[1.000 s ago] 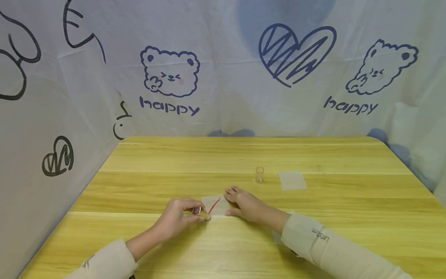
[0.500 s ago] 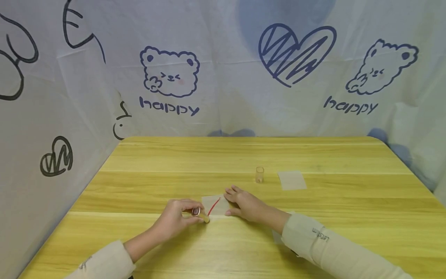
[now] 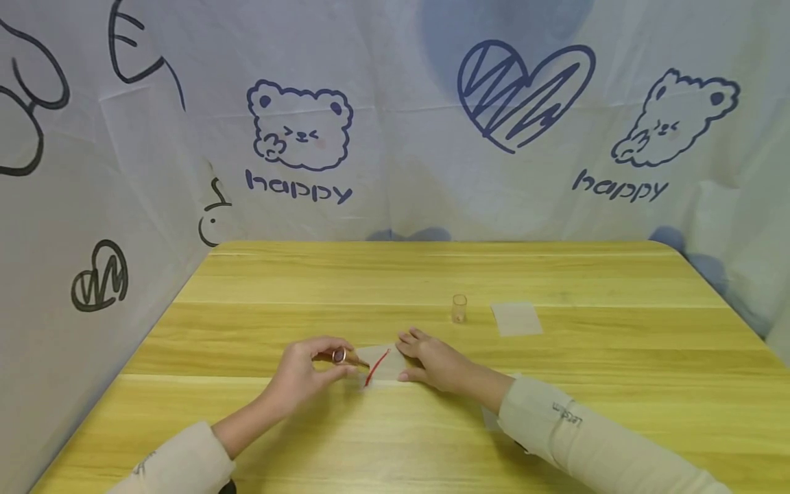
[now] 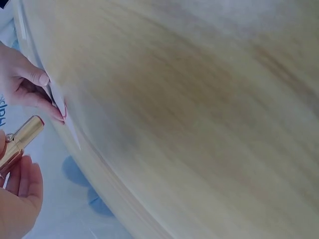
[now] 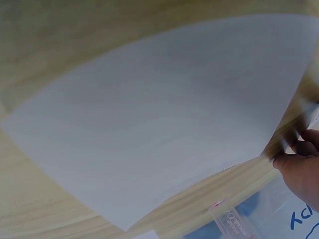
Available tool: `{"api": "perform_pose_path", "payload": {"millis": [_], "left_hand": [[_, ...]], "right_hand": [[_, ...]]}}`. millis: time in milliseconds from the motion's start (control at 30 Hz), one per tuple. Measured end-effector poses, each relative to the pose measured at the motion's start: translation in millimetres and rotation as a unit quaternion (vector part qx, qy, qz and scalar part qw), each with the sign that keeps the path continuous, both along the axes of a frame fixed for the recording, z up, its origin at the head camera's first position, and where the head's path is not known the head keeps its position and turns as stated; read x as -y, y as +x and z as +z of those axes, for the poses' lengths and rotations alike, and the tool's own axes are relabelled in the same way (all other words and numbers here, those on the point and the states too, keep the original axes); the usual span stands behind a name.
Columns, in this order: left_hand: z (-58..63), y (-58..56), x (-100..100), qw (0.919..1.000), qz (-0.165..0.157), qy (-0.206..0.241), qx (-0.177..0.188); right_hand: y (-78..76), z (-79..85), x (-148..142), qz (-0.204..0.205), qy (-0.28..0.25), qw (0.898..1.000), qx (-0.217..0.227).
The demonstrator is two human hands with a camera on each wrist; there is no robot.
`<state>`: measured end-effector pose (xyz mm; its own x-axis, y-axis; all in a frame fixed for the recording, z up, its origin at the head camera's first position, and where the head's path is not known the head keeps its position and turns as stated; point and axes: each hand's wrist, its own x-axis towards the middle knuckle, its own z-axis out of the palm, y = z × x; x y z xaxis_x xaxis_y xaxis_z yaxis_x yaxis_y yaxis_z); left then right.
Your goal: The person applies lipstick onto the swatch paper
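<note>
1. Lipstick [image 4: 22, 138] is gripped in left hand [image 3: 299, 370]; tip apparently held just off the paper [image 3: 393, 369].
2. Paper's right side is pressed to the table [image 3: 259, 288] by right hand [image 3: 437, 363], fingers extended, nothing grasped.
3. Slanting red line [image 3: 378, 366] is marked on paper; for clean strokes, sheet should be pinned flat, tip set lightly, smearing avoided.
4. Clear cap [image 3: 459, 309] is placed farther back, near another paper square [image 3: 517, 320].

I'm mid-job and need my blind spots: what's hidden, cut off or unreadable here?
- Head view: marked paper sheet, right edge partly covered by the right hand.
- Head view: nearer paper sheet, mostly hidden by the right sleeve.
- Left wrist view: lipstick, rear end lost behind the left hand and frame edge.
- Right wrist view: clear cap, lettering too small.
</note>
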<state>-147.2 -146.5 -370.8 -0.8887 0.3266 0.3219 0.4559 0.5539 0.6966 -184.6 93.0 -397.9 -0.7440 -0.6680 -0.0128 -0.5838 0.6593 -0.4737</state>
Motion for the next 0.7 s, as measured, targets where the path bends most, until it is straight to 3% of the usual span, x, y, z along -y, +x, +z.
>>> {"api": "perform_pose_path", "payload": {"millis": [233,700], "left_hand": [[2.8,-1.1,-3.1,0.9995,0.018,0.026,0.002],[-2.6,-7.0,-7.5,0.997,0.037,0.066,0.011]], "right_hand": [[-0.7,2.3,-0.6,-0.001,-0.007,1.0,0.008],[-1.8,6.0,-2.0,-0.002,-0.032,0.998,0.047]]}}
